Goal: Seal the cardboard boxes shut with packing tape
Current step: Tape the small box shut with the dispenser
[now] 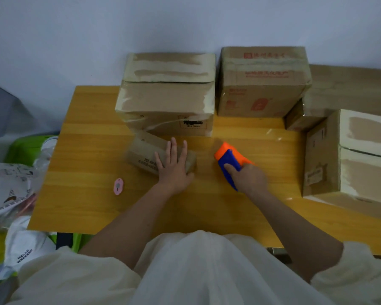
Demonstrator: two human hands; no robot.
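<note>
Taping seems about to start: left hand point(174, 166), fingers flat, pins the small box point(150, 156) mid-tabletop point(92, 128), right hand point(249, 177) grips the dispenser point(230, 160) beside it, which must next reach the box's seam.

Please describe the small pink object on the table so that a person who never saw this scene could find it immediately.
Start at the yellow wooden table and go to its left part, nearer the person than the small cardboard box under the left hand. There the pink oval object lies flat, alone. It is the only pink thing, far smaller than any box.
</note>
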